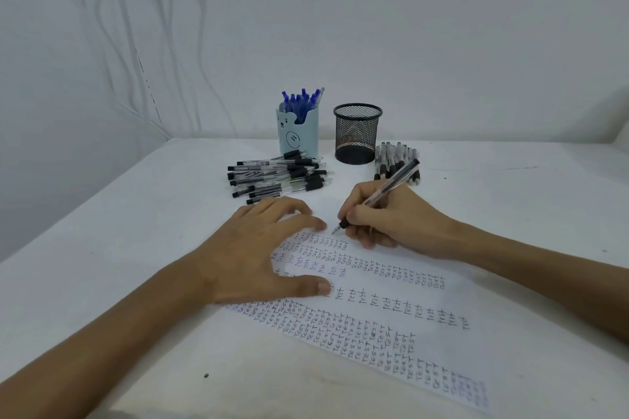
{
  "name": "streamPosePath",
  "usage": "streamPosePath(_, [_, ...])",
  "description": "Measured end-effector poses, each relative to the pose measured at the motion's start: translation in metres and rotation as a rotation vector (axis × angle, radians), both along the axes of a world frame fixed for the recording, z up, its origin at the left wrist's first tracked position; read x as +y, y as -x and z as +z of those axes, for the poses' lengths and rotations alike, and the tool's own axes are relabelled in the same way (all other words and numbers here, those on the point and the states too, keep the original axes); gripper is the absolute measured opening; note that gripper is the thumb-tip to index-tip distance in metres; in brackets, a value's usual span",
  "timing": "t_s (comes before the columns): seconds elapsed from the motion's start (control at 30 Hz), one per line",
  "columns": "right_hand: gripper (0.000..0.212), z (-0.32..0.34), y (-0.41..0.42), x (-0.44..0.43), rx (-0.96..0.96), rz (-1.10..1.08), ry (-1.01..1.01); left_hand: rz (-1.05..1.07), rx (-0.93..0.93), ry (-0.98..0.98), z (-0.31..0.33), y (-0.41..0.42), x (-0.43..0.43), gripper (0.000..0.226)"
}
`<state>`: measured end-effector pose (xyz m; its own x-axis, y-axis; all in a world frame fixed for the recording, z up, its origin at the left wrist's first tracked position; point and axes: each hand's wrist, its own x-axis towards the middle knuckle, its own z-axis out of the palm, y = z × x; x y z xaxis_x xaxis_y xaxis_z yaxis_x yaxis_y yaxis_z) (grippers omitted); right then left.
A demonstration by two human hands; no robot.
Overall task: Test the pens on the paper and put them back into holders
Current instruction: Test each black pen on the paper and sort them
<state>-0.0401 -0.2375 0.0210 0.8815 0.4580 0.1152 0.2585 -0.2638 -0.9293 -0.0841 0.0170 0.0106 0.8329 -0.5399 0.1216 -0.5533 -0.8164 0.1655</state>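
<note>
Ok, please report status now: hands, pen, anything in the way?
Right hand grips black-grip pen, tip at paper. Left hand spread, pressing paper. Nothing blocks the mesh holder.

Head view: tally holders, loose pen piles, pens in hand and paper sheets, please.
Holders: 2, pale blue bear-print plastic holder and black wire-mesh cup
Loose pen piles: 2, black-capped clear pens before the blue holder, second bundle right of the cup
Pens in hand: 1, clear black-grip pen in the right hand
Paper sheets: 1, white written-on sheet
Total: 6
</note>
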Motion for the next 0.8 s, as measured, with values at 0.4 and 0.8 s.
streamPosePath(0.4, [0.013,-0.001,0.01,-0.004,-0.031,-0.023,0.021,0.017,-0.023,0.045,-0.007,0.008,-0.009,0.091])
streamPosePath(0.8, [0.014,-0.002,0.012,-0.002,-0.112,-0.013,0.061,0.015,-0.018,0.041,-0.008,0.007,-0.009,0.09])
